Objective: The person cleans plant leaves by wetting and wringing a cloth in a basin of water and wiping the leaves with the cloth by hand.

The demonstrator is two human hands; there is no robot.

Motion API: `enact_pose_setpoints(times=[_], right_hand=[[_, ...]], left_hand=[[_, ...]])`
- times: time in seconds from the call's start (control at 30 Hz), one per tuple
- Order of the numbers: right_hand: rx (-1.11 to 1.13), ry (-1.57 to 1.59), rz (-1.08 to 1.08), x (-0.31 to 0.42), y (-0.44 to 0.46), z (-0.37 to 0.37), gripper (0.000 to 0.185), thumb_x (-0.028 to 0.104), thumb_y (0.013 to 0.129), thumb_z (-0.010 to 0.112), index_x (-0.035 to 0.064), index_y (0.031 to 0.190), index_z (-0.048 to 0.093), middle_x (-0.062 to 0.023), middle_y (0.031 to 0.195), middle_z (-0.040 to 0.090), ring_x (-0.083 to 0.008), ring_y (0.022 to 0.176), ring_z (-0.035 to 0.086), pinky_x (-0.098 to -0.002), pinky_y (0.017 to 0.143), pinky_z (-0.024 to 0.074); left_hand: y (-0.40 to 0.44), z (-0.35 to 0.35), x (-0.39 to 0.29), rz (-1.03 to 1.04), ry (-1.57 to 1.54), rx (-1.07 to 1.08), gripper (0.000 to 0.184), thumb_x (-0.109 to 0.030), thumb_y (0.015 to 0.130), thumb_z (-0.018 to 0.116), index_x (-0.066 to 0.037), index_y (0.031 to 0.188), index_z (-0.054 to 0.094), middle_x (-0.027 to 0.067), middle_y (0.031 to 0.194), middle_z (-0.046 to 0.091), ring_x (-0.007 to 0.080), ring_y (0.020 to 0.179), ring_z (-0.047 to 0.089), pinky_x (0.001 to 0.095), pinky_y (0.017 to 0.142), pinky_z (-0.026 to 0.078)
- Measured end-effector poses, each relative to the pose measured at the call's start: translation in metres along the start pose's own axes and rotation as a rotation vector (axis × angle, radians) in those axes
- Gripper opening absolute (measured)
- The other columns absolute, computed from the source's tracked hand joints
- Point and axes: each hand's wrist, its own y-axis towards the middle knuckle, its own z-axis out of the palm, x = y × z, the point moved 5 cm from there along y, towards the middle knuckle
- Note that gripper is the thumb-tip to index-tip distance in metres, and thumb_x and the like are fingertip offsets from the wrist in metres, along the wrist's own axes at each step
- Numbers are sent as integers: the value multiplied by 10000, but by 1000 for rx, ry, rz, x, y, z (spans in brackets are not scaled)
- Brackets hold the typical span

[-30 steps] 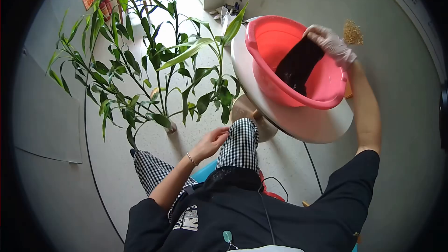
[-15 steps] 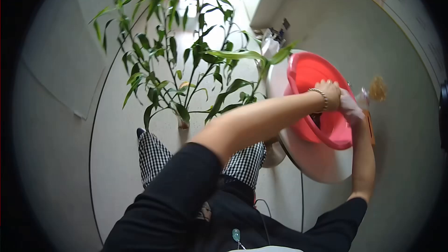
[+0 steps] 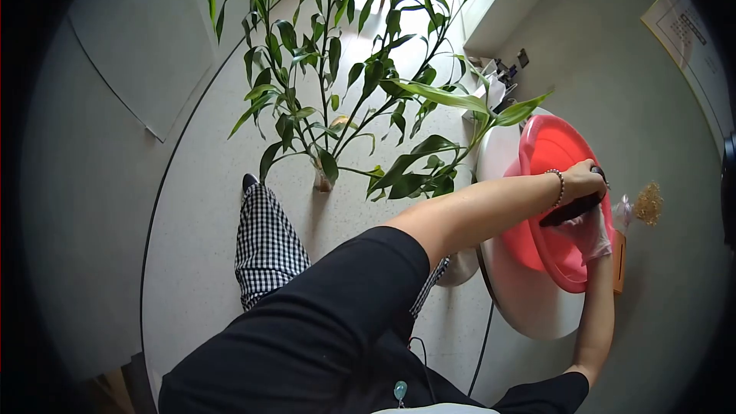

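Bare, with a beaded bracelet at the wrist, my left hand (image 3: 584,182) reaches across the pink basin (image 3: 546,138) and is closed at the upper side of a dark, elongated object (image 3: 571,211). Its exact kind is unclear. My right hand (image 3: 590,234), in a thin pale glove, presses against the same object from below; its fingers are partly hidden and look closed on it. Both hands are over the basin's opening. The basin rests on a round white table (image 3: 529,308), to my right.
A tall leafy plant (image 3: 337,100) in a clear vase (image 3: 323,178) stands on the floor ahead, one branch reaching toward the basin. Behind the basin are dried yellowish flowers (image 3: 650,203) and an orange box (image 3: 619,261). A white bag (image 3: 494,90) sits at the table's far side.
The view has shifted, so the basin and plant appear displaced. My hands have moved apart slightly, and the dark object, mostly hidden before, now shows between them.
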Motion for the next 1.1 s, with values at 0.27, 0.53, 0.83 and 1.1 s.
enact_pose_setpoints(times=[0.27,0.53,0.83,1.1], right_hand=[[-557,1140,489,-64,10,-18,205,178,872,505,33,1014,539,-75,935,581,-167,843,579,-321,771,496],[-516,1151,444,-15,12,-10,316,293,891,440,41,1066,517,-58,982,570,-155,889,551,-317,788,462],[-269,1111,501,-5,2,19,463,341,847,575,50,1183,447,-77,1062,528,-167,982,507,-332,829,436],[159,659,539,-16,-2,32,192,153,854,532,61,1024,528,14,763,511,-70,635,461,-223,541,384]], left_hand=[[11,-11,22,-232,237,-294,679,-441,721,593,61,1150,436,242,1159,491,298,1091,505,377,876,433],[10,-13,24,-247,49,-340,440,-359,784,545,32,981,596,193,1011,599,265,942,594,340,817,464],[-8,-15,-13,170,15,-260,248,42,705,525,-33,902,656,136,878,640,224,830,622,293,763,496],[-13,-14,-16,78,704,-266,178,-38,670,551,-62,793,677,148,846,645,269,806,632,331,717,513]])
